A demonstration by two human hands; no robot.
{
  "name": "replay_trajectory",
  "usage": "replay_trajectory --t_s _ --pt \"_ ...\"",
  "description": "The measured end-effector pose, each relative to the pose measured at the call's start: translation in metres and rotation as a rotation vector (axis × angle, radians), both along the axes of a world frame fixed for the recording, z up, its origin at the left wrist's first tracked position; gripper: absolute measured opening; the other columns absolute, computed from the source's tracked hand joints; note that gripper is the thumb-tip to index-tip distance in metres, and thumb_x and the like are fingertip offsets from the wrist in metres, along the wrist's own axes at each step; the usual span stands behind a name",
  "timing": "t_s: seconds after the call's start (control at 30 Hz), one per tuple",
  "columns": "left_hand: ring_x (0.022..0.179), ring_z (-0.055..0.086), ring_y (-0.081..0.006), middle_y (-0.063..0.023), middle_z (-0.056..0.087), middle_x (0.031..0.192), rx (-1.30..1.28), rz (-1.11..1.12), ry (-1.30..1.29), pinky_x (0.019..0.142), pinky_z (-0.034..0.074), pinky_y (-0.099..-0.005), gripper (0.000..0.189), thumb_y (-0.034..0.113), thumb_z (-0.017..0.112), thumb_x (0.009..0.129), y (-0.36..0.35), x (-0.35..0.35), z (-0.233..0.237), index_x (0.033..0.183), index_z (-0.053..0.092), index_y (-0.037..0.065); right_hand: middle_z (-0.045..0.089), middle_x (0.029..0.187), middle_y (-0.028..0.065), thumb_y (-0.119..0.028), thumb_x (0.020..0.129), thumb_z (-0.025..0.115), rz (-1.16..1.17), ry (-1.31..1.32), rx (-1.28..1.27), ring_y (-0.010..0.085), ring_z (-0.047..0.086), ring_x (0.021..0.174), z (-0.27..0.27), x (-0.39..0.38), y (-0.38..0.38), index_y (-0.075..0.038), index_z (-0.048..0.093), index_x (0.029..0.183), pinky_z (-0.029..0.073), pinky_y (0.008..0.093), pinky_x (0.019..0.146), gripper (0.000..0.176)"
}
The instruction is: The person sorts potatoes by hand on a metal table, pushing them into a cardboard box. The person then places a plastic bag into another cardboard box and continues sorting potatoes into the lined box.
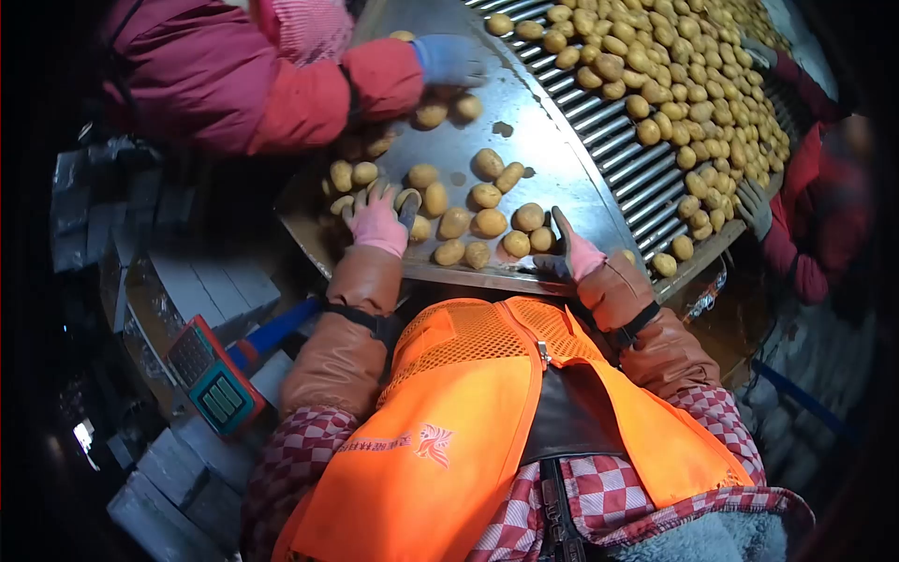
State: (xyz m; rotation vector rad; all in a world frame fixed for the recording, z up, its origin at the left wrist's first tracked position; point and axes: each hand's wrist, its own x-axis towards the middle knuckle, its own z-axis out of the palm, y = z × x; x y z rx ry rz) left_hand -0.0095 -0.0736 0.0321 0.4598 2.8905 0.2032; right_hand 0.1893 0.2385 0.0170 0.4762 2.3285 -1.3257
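Observation:
My left hand (377,219), in a pink and grey glove, lies with its fingers spread at the left of the metal table (552,140), against some loose potatoes (454,223). Near the table's front edge, my right hand (573,251), gloved in pink and dark grey, has its thumb pointing up and apart from the fingers. It is beside two potatoes (541,240), and its lower fingers are partly in shadow. Several potatoes lie between my two hands. Neither hand visibly holds one.
A roller conveyor (609,140) heaped with potatoes runs along the right. At the upper left, a co-worker's blue-gloved hand (449,61) reaches over the table. Another person's gloved hand (754,208) rests at the conveyor's right edge. A scale display (222,398) stands lower left, near stacked boxes (201,290).

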Motion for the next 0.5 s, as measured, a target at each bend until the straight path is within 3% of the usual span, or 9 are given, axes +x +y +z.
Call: replay_trajectory --t_s 0.1,0.2,0.3,0.33,0.37,0.43,0.47,0.5 --pt "0.139 0.036 -0.0303 -0.0010 0.046 0.147 -0.060 0.078 0.081 0.116 0.020 -0.0562 0.062 0.041 0.071 0.078 -0.002 0.038 0.002 0.136 0.056 0.025 0.053 0.138 0.0231 -0.030 0.071 0.084 -0.065 -0.036 -0.240 0.0385 0.057 0.121 -0.003 -0.045 -0.030 -0.005 0.014 0.155 0.045 0.0407 0.103 0.112" --pt "0.145 0.026 -0.0311 -0.0031 0.039 0.152 0.128 -0.201 0.025 0.116 0.013 -0.0616 0.070 0.031 0.071 0.075 0.023 0.073 0.009 0.141 0.050 0.026 0.054 0.136 0.0220 -0.022 0.073 0.081 -0.079 -0.033 -0.180 0.0364 0.058 0.119 -0.004 -0.092 -0.067 -0.008 0.014 0.155 0.048 0.0406 0.098 0.107" --pt "0.146 0.024 -0.0302 -0.0030 0.034 0.155 0.032 -0.366 0.009 0.115 0.012 -0.0643 0.073 0.026 0.071 0.073 0.034 0.071 0.001 0.142 0.050 0.029 0.055 0.137 0.0204 -0.017 0.077 0.078 0.022 0.183 -0.266 0.0325 0.058 0.120 -0.095 -0.128 -0.082 -0.009 0.019 0.155 0.049 0.0397 0.097 0.098" --pt "0.142 0.031 -0.0281 -0.0034 0.041 0.149 0.079 -0.310 0.031 0.113 0.013 -0.0653 0.066 0.020 0.068 0.073 0.032 0.061 0.005 0.137 0.055 0.026 0.054 0.137 0.0196 -0.014 0.078 0.077 0.032 0.204 -0.342 0.0312 0.058 0.120 -0.095 -0.130 -0.086 -0.009 0.021 0.155 0.049 0.0392 0.096 0.095" --pt "0.142 0.031 -0.0267 -0.0025 0.042 0.147 0.085 -0.211 -0.034 0.113 0.012 -0.0651 0.068 0.020 0.071 0.070 0.031 0.053 0.006 0.136 0.055 0.028 0.054 0.137 0.0189 -0.012 0.080 0.076 0.044 0.222 -0.419 0.0300 0.058 0.120 -0.093 -0.134 -0.091 -0.009 0.022 0.155 0.049 0.0387 0.096 0.092" --pt "0.142 0.031 -0.0268 -0.0018 0.044 0.145 0.046 -0.091 -0.114 0.115 0.013 -0.0626 0.068 0.022 0.073 0.070 0.022 0.043 0.024 0.135 0.055 0.031 0.054 0.137 0.0162 -0.004 0.083 0.071 -0.054 0.133 -0.685 0.0267 0.057 0.120 -0.026 -0.136 -0.095 -0.009 0.027 0.154 0.049 0.0360 0.096 0.083" --pt "0.141 0.031 -0.0262 -0.0005 0.045 0.145 0.016 -0.006 -0.063 0.115 0.013 -0.0619 0.066 0.026 0.075 0.071 0.015 0.039 0.018 0.134 0.056 0.032 0.053 0.137 0.0144 0.001 0.085 0.068 -0.155 0.074 -0.827 0.0246 0.056 0.120 0.008 -0.135 -0.097 -0.008 0.031 0.153 0.048 0.0341 0.096 0.078" --pt "0.141 0.031 -0.0255 0.0009 0.045 0.145 -0.017 0.073 -0.013 0.115 0.013 -0.0612 0.064 0.030 0.076 0.072 0.006 0.035 0.007 0.133 0.058 0.033 0.054 0.136 0.0147 0.001 0.086 0.068 -0.202 0.071 -0.816 0.0241 0.056 0.119 0.011 -0.129 -0.092 -0.008 0.032 0.153 0.048 0.0336 0.096 0.077"
